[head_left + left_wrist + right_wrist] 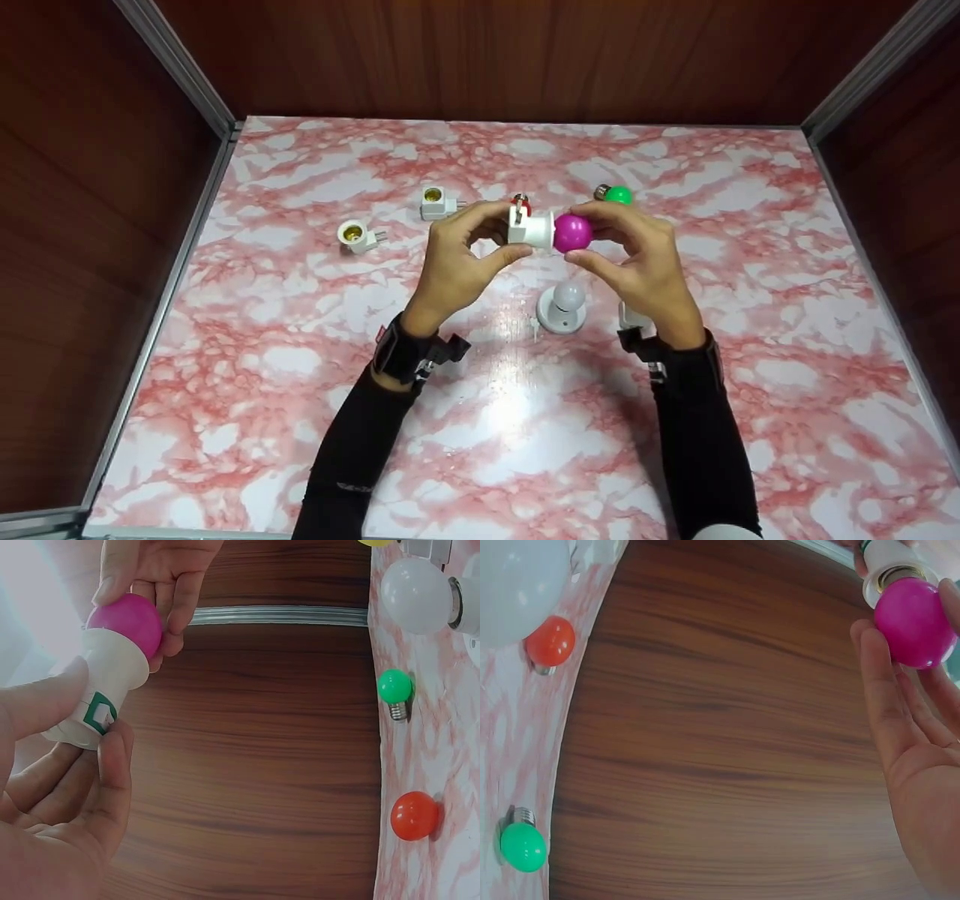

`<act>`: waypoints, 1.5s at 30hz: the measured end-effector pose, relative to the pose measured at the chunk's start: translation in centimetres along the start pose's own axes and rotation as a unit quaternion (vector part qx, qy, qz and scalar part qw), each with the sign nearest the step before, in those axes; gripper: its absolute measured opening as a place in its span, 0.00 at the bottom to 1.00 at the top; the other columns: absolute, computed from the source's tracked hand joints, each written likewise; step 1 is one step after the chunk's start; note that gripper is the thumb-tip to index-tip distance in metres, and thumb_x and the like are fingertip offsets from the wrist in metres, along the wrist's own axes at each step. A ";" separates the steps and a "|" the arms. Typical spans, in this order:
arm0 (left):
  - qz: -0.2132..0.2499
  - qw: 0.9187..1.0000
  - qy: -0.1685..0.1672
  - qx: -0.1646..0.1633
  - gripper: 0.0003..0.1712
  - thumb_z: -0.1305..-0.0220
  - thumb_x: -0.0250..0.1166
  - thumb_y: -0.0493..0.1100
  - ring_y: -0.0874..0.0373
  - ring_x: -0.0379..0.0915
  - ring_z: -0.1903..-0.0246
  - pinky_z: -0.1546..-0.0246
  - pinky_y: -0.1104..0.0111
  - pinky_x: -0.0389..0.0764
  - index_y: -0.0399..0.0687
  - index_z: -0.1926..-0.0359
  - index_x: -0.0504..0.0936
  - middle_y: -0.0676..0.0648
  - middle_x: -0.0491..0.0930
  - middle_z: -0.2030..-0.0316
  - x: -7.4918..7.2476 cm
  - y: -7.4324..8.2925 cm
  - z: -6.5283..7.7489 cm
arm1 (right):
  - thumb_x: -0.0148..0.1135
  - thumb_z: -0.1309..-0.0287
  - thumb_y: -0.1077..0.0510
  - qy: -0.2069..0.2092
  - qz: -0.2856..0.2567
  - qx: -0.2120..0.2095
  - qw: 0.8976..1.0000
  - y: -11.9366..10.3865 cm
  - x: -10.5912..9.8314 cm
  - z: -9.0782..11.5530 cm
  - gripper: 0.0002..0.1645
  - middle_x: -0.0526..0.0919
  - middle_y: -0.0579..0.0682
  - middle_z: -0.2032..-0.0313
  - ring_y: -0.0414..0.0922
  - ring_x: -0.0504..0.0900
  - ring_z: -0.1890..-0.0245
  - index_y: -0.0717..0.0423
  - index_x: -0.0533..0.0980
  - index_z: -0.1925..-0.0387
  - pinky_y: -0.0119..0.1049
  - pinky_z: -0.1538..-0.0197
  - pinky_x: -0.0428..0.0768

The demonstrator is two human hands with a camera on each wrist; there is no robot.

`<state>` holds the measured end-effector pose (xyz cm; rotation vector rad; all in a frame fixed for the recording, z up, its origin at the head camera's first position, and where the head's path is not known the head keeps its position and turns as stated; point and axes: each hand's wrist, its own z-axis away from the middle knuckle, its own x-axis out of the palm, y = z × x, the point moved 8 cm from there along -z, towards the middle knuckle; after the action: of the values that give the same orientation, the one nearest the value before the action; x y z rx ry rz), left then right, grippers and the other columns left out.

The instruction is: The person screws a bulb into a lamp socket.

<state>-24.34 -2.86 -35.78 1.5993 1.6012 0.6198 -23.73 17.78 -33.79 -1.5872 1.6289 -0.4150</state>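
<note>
My left hand (pixel 457 266) grips a white plug-in lamp socket (pixel 536 231) between thumb and fingers, above the table. Its metal prongs point away on the left side, and a green-framed switch (pixel 100 713) shows on its body in the left wrist view. With thumb and fingertips, my right hand (pixel 641 255) pinches a round magenta light bulb (pixel 573 233). The bulb's base sits in the socket's mouth, and a bit of metal thread (pixel 898 576) shows at the rim in the right wrist view. Behind the left hand's fingers lies a partly hidden red bulb (pixel 415 816).
Two more white plug-in sockets (pixel 358 237) (pixel 439 204) lie at the back left. A green bulb (pixel 619 195) is at the back right. Nearer stands a round white lamp base (pixel 561 321) with a white bulb (pixel 569 295). A white object (pixel 634 315) is partly hidden by the right wrist.
</note>
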 end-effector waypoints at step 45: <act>-0.008 1.000 0.006 0.005 0.26 0.42 0.81 0.38 0.50 0.89 0.60 0.56 0.67 0.91 0.31 0.45 0.85 0.35 0.89 0.56 0.5 0.3 0.0 | 0.72 0.39 0.72 0.017 -0.008 0.039 0.999 0.3 -0.5 0.0 0.25 0.89 0.59 0.46 0.39 0.90 0.49 0.68 0.81 0.40 0.29 0.45 0.90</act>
<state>-24.12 -2.33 -35.66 1.5922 1.6257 0.6143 -24.01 18.34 -33.84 -1.5444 1.6060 -0.5100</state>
